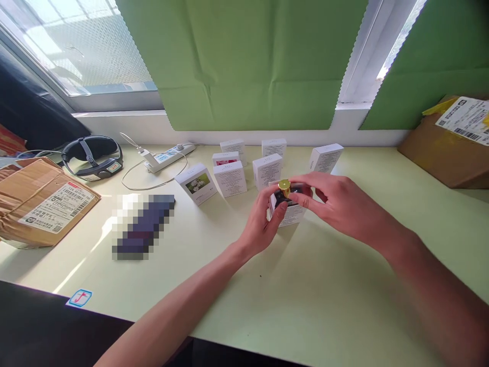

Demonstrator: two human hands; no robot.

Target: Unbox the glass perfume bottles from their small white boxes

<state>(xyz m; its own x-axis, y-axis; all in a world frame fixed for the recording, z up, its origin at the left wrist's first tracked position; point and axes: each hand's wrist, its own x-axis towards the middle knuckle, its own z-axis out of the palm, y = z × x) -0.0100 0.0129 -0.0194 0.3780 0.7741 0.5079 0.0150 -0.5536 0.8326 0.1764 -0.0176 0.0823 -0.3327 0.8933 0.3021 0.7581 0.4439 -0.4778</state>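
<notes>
your left hand (263,224) and your right hand (336,204) meet over the pale green table (324,295), both closed on the same things. the left hand's fingers wrap the side of a small white cardboard box (288,214) that stands on the table between your hands. the right hand's fingertips pinch a small dark bottle with a shiny gold cap (284,191), which sits at the open top of that box, the gold cap poking up above your fingers. how far the bottle is inside the box you cannot tell, since your fingers cover it.

just beyond your hands stands a loose group of small white cardboard boxes (267,169), some with printed text facing you. one to the left of your left hand shows a picture of white flowers (196,183), and one behind it shows a pink picture (226,159). further left of your left hand lie a white power strip with a cable (168,155), a dark head strap device (93,158), a blurred dark object (143,224), and a brown cardboard parcel with a shipping label (42,204). well to the right of your right hand sits another brown cardboard parcel with a label (451,142). green paper sheets (248,61) cover the window beyond.
</notes>
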